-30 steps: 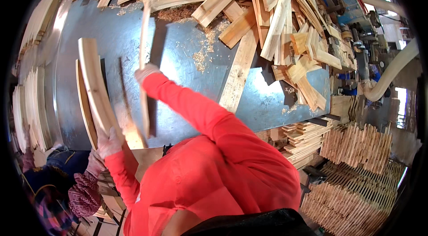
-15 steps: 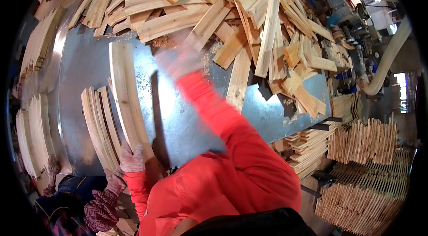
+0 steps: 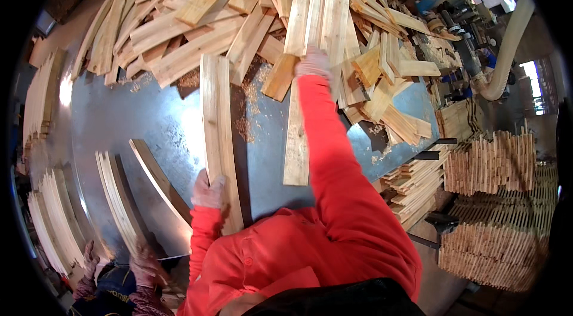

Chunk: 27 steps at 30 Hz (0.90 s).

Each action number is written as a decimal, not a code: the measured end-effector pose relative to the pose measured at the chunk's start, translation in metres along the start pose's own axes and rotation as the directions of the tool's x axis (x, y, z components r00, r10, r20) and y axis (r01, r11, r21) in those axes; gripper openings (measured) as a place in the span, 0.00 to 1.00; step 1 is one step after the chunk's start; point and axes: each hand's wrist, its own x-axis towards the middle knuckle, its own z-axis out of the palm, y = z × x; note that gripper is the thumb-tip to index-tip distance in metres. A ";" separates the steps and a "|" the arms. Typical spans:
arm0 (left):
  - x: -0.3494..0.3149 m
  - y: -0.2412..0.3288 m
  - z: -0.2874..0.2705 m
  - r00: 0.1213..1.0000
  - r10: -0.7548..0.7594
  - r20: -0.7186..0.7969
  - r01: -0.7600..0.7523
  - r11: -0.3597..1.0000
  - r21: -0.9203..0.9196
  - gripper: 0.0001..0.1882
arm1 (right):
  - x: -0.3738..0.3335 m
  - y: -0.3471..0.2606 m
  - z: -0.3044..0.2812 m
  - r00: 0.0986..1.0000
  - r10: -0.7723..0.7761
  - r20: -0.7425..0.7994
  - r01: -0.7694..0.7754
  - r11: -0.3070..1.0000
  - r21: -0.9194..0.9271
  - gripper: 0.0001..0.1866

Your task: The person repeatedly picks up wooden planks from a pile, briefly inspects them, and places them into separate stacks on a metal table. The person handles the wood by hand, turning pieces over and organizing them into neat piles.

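Observation:
My left hand [image 3: 209,189] is closed around the lower part of a long, slightly curved wooden board [image 3: 216,119], its far end reaching toward the heap. Stretched far out, my right hand [image 3: 314,64] is closed at the near end of pale wooden boards [image 3: 334,8] on the pile. How many of them it grips I cannot make out. Beneath that arm a straight board [image 3: 295,149] lies on the metal table. Both hands wear pale gloves. To the left, a thin curved slat [image 3: 160,180] rests apart on the tabletop.
A large heap of loose boards [image 3: 197,29] covers the table's [image 3: 149,119] far side, with sawdust around. At lower left a co-worker's gloved hand [image 3: 143,265] touches upright curved slats [image 3: 116,196]. Stacked slats [image 3: 489,163] stand at right, below machinery [image 3: 471,59] and a hose [image 3: 507,47].
My right hand has swung right onto the boards in the heap. My left hand and its board have shifted right in view. One slat now lies apart from the co-worker's group.

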 end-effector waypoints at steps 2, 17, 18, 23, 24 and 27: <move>0.008 0.010 0.002 1.000 0.000 -0.019 0.001 0.999 0.054 0.16 | -0.023 0.008 -0.027 0.997 0.081 0.004 -0.079 0.967 0.242 0.34; 0.190 0.173 0.090 0.823 0.543 0.167 -0.486 0.825 -0.290 0.25 | 0.072 0.042 -0.056 0.995 0.069 -0.065 -0.030 0.882 0.471 0.61; 0.225 0.180 0.118 0.874 0.453 0.177 -0.369 0.855 -0.365 0.24 | 0.090 0.041 -0.047 0.999 0.029 -0.042 0.001 0.810 0.586 0.60; 0.244 0.249 0.224 0.944 0.258 0.208 -0.214 0.954 -0.212 0.27 | 0.113 0.062 -0.039 0.995 -0.095 -0.039 0.080 0.482 0.873 0.53; 0.276 0.215 0.230 0.918 0.341 0.205 -0.197 0.836 -0.511 0.26 | 0.116 0.049 -0.033 0.985 -0.168 -0.027 0.085 0.349 0.933 0.52; 0.224 0.199 0.227 0.976 0.199 0.090 -0.100 0.771 -0.628 0.24 | 0.090 0.052 0.006 0.961 -0.276 -0.030 0.041 0.033 0.999 0.48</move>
